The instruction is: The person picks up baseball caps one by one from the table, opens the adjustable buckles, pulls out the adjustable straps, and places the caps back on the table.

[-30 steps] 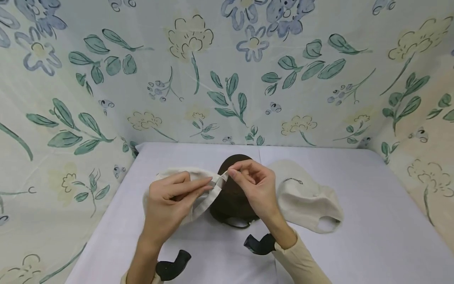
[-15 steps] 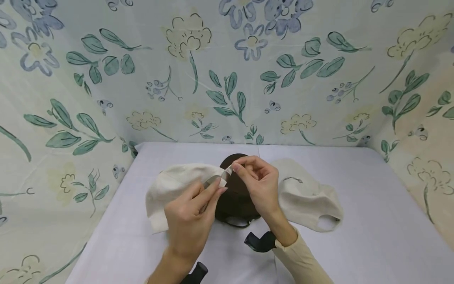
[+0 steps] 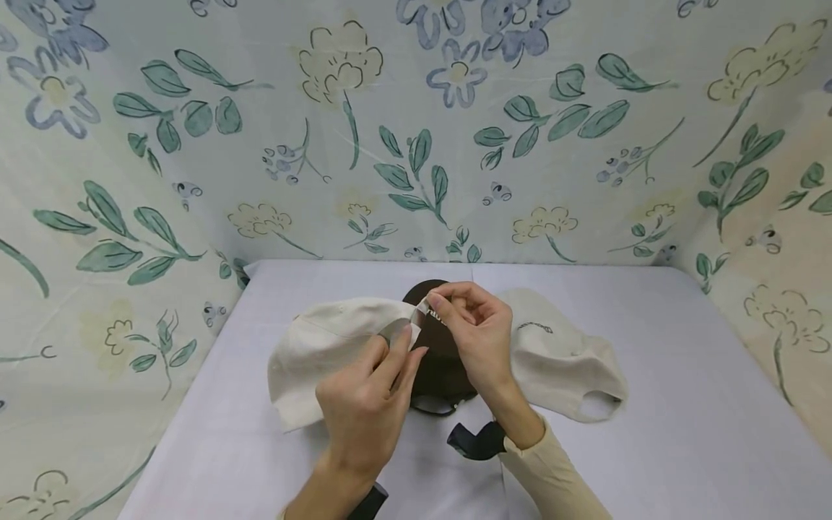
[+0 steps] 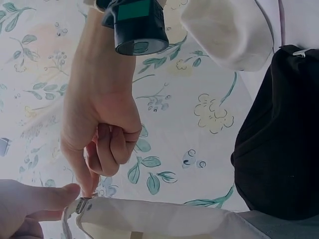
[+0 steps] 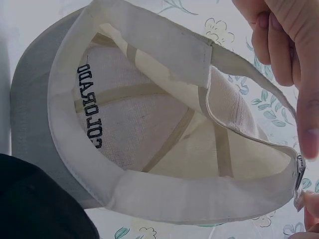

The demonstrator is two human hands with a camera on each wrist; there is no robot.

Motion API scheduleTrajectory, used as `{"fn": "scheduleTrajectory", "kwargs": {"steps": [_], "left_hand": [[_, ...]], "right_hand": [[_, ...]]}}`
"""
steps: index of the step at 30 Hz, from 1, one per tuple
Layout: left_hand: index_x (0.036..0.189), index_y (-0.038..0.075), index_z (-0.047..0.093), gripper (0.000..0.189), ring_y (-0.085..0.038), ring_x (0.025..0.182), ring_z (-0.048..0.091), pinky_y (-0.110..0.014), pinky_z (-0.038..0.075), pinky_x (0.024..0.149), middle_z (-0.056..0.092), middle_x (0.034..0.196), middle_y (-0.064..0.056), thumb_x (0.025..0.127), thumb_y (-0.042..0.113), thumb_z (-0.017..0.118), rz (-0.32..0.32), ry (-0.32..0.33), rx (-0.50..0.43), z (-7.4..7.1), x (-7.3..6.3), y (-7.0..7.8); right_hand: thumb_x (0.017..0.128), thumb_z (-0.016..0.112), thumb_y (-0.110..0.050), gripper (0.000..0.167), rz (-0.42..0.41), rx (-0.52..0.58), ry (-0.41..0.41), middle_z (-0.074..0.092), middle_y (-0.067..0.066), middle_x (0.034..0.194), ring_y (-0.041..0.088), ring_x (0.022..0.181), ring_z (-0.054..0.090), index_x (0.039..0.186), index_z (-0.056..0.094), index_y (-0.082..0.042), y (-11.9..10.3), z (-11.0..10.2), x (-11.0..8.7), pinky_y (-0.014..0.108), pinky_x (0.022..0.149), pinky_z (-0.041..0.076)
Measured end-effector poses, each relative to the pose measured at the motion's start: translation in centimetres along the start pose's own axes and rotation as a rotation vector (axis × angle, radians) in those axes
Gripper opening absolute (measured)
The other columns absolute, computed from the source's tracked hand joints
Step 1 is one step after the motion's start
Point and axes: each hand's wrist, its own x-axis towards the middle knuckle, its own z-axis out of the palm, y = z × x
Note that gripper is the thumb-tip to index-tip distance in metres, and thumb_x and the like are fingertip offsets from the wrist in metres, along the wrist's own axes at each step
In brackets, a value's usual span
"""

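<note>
Both hands hold an off-white baseball cap (image 3: 318, 354) above the left middle of the table. My left hand (image 3: 367, 415) pinches it near the back strap, where a small metal buckle (image 4: 82, 205) shows. With thumb and index finger my right hand (image 3: 479, 336) pinches the strap end by the buckle, its other fingers curled. In the right wrist view the cap's hollow faces the camera, with its strap (image 5: 256, 74) arching over the back opening and dark lettering (image 5: 89, 107) inside. A dark brown cap (image 3: 442, 372) lies behind the hands, partly covered by them.
A second off-white cap (image 3: 562, 361) lies right of the brown one, close to the right forearm. A white cloth covers the table (image 3: 682, 404). Floral fabric (image 3: 422, 130) hangs behind and along both sides. Black wrist mounts (image 3: 477, 440) sit on the wrists.
My left hand has moved right along the cap toward my right hand, uncovering more of its crown. My right hand has risen slightly with the strap end. The other two caps stay put.
</note>
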Motion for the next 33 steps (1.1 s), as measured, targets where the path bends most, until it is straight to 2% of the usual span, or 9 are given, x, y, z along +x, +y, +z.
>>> {"fn": "scheduleTrajectory", "kwargs": {"steps": [3,5,9,13,16,21,25,29,33], "left_hand": [[0.099,0.007,0.083,0.018,-0.005,0.041,0.033,-0.019,0.022,0.038,0.047,0.061,0.002,0.1,0.015,0.067,0.018,0.005,-0.001,0.0,0.0,-0.3],[0.098,0.006,0.083,0.014,-0.005,0.04,0.032,-0.02,0.021,0.038,0.048,0.061,0.002,0.095,0.006,0.069,0.032,0.017,-0.003,0.0,0.1,-0.6],[0.096,0.006,0.083,0.016,-0.007,0.04,0.031,-0.021,0.021,0.038,0.048,0.059,0.001,0.085,-0.002,0.074,0.046,0.033,-0.001,-0.2,0.4,-1.4],[0.096,0.005,0.083,0.01,-0.007,0.042,0.027,-0.021,0.017,0.039,0.046,0.058,0.001,0.092,0.003,0.075,0.067,0.017,-0.014,-0.5,0.8,-2.5],[0.097,0.004,0.083,0.015,-0.008,0.043,0.025,-0.02,0.017,0.041,0.047,0.059,0.0,0.099,0.011,0.07,0.1,-0.007,-0.031,-0.7,1.1,-3.2],[0.097,0.004,0.083,0.017,-0.008,0.044,0.026,-0.021,0.019,0.041,0.05,0.061,-0.001,0.099,0.015,0.07,0.137,-0.018,-0.064,-0.8,1.3,-4.5],[0.095,0.003,0.084,0.008,-0.007,0.047,0.027,-0.019,0.021,0.043,0.05,0.061,-0.001,0.09,0.005,0.078,0.108,-0.026,-0.145,-0.7,1.3,-5.1],[0.094,0.001,0.084,0.019,-0.005,0.049,0.026,-0.017,0.021,0.044,0.046,0.058,0.0,0.077,-0.005,0.085,0.059,-0.035,-0.227,-0.7,1.4,-5.4],[0.095,0.0,0.083,0.023,-0.002,0.051,0.024,-0.014,0.02,0.046,0.043,0.056,0.001,0.073,-0.009,0.086,0.018,-0.048,-0.285,-0.8,1.5,-5.5]], "right_hand": [[0.09,0.077,0.002,0.008,0.004,0.004,0.001,0.029,-0.007,0.06,0.006,0.056,0.026,0.095,0.073,0.007,0.0,0.0,0.0,0.021,0.055,0.026],[0.09,0.077,0.003,0.009,0.005,0.007,-0.001,0.029,-0.006,0.06,0.006,0.057,0.026,0.095,0.073,0.008,0.0,0.0,0.0,0.022,0.055,0.025],[0.09,0.076,0.004,0.01,0.012,0.014,-0.008,0.027,-0.005,0.061,0.007,0.057,0.025,0.095,0.072,0.01,0.0,0.1,0.0,0.024,0.055,0.022],[0.09,0.076,0.004,0.011,0.025,0.012,-0.02,0.027,-0.004,0.062,0.009,0.058,0.023,0.096,0.072,0.011,-0.1,0.1,-0.1,0.026,0.054,0.02],[0.09,0.076,0.004,0.01,0.039,0.011,-0.027,0.027,-0.004,0.062,0.009,0.058,0.024,0.097,0.072,0.01,-0.1,0.1,-0.1,0.026,0.054,0.019],[0.09,0.076,0.003,0.01,0.072,0.016,-0.048,0.029,-0.005,0.063,0.007,0.06,0.025,0.098,0.073,0.008,-0.2,0.1,-0.1,0.023,0.056,0.024],[0.09,0.076,0.003,0.008,0.09,0.031,-0.065,0.031,-0.007,0.062,0.008,0.06,0.025,0.097,0.074,0.005,-0.1,0.2,-0.2,0.022,0.057,0.026],[0.091,0.076,0.001,0.007,0.102,0.043,-0.071,0.038,-0.008,0.061,0.008,0.059,0.025,0.098,0.075,0.0,0.0,0.4,-0.2,0.022,0.057,0.026],[0.091,0.078,-0.004,0.009,0.105,0.016,-0.07,0.041,-0.007,0.062,0.008,0.059,0.028,0.099,0.076,-0.001,0.1,0.5,-0.4,0.021,0.058,0.029]]}}
